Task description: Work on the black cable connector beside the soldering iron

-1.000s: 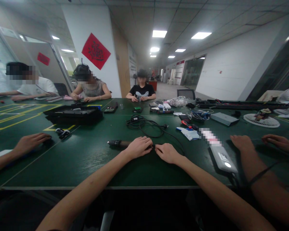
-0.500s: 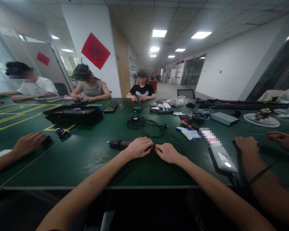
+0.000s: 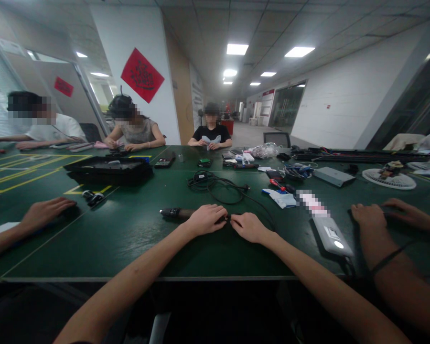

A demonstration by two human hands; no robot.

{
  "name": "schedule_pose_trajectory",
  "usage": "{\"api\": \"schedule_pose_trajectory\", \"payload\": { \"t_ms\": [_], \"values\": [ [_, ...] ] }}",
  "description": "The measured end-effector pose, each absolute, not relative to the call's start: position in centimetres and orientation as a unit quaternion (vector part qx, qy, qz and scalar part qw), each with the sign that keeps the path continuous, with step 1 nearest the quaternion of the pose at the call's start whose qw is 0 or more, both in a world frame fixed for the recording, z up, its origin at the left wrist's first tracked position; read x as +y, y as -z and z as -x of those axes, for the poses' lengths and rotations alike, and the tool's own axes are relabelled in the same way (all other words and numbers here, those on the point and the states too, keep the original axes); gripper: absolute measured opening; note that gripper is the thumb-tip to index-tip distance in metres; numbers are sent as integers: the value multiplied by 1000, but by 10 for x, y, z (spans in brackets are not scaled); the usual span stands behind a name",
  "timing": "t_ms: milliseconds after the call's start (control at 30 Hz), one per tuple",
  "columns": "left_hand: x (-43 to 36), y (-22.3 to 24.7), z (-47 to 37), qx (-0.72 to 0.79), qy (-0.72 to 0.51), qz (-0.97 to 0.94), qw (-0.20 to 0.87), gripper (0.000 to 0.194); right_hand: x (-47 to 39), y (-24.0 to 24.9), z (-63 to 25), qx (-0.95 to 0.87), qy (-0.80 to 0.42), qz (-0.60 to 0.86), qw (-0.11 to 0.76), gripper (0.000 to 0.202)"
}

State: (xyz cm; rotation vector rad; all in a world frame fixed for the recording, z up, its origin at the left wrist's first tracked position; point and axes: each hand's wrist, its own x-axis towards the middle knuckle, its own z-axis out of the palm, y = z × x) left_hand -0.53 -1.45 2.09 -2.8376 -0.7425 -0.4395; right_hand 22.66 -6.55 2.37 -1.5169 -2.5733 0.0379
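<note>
A dark cylindrical tool (image 3: 182, 213) lies on the green table, its ribbed black nose and metal tip pointing left. My left hand (image 3: 208, 219) is closed over the tool's right part, knuckles up, covering much of it. Close beside it, my right hand (image 3: 249, 226) has its fingers pinched together at the tool's right end. What the right fingertips hold is too small and hidden to make out. Beyond both hands lies a looped black power cord (image 3: 215, 184) with a plug (image 3: 246, 188); part of it runs down behind my right hand.
A white power strip (image 3: 331, 235), a blue-and-white cloth or glove (image 3: 281, 198) and a red-handled tool (image 3: 277, 185) lie to the right. A black tray (image 3: 109, 167) sits at the left. Other people's hands (image 3: 50, 211) rest on the table at both sides.
My hands and the tool stay almost where they were. At the right, a co-worker's far hand has shifted left toward the other one; the left neighbour's hand has flattened slightly.
</note>
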Motion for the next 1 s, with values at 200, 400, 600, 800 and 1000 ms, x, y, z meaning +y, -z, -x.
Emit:
{"api": "schedule_pose_trajectory", "payload": {
  "t_ms": [200, 400, 600, 800, 1000],
  "values": [
    [-14, -21, 5, -248, 141, 954, 93, 17, -65, -21, -228, -862, -18, 499, 88, 36],
    [-15, -23, 6, -240, 141, 957, 85, 21, -66, -24, -226, -859, -20, 506, 80, 36],
    [-14, -23, 6, -250, 139, 954, 85, 21, -66, -25, -225, -860, -16, 502, 84, 36],
    [-12, -20, 6, -238, 128, 958, 95, 19, -67, -26, -225, -859, -14, 506, 73, 35],
    [-14, -21, 7, -241, 135, 957, 86, 22, -68, -29, -225, -860, -10, 505, 77, 34]
  ]
}}
